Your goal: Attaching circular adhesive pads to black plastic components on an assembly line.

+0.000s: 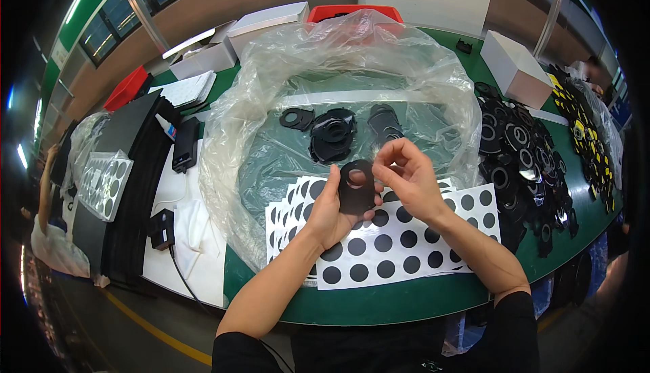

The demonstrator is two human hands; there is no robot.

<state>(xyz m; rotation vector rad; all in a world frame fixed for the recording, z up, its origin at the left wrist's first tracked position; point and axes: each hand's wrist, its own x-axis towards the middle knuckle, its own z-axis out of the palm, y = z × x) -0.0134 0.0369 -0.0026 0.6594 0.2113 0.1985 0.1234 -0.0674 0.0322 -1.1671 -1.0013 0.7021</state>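
Left hand [330,212] pinching black holed part [356,187], right hand [406,173] at 3 o'clock, fingertips pressed together, dotted sheets [399,244] beneath on green bench [406,298]

a factory assembly bench: long green worktable [406,298], heaps of black punched parts [521,163] at right, sheets of black round stickers [399,244] near, clear plastic bag [338,68] centre, cartons [267,21] far, another worker's arm [46,183] far left.

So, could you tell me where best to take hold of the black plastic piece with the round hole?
Probably by its lower flat part, from the left, as the left hand does now. That keeps the black piece upright and its hole uncovered for the right hand working at the top edge.
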